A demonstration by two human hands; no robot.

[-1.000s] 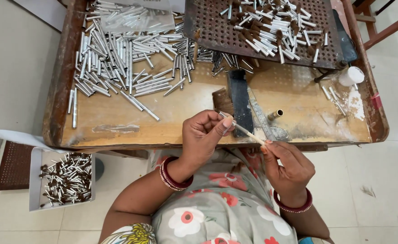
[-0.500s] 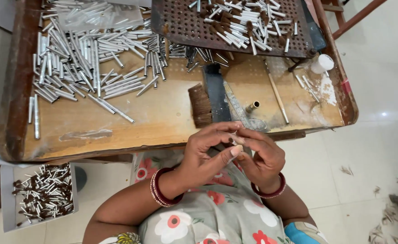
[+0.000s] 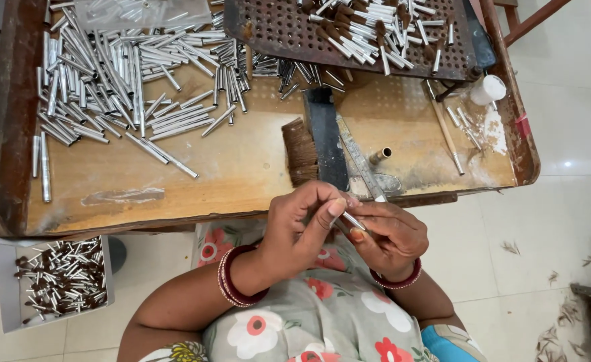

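Note:
My left hand (image 3: 302, 228) and my right hand (image 3: 390, 236) meet just below the front edge of the wooden tray table (image 3: 242, 167). Together they pinch a small silver metal tube (image 3: 353, 220), fingertips closed around it. A tuft of dark brown bristles (image 3: 299, 153) lies on the table beside a black block (image 3: 327, 137), just above my hands. A big heap of loose silver tubes (image 3: 114, 74) covers the table's left half.
A perforated metal rack (image 3: 288, 30) with several bristle-filled tubes stands at the back right. A white pot (image 3: 488, 89), thin sticks (image 3: 445, 131) and a short brass tube (image 3: 380, 155) lie at the right. A white box of finished tubes (image 3: 57, 278) sits on the floor, lower left.
My hands came together from holding a thin stick apart a second ago; they now close on a small tube. The view shifted slightly, table moving left.

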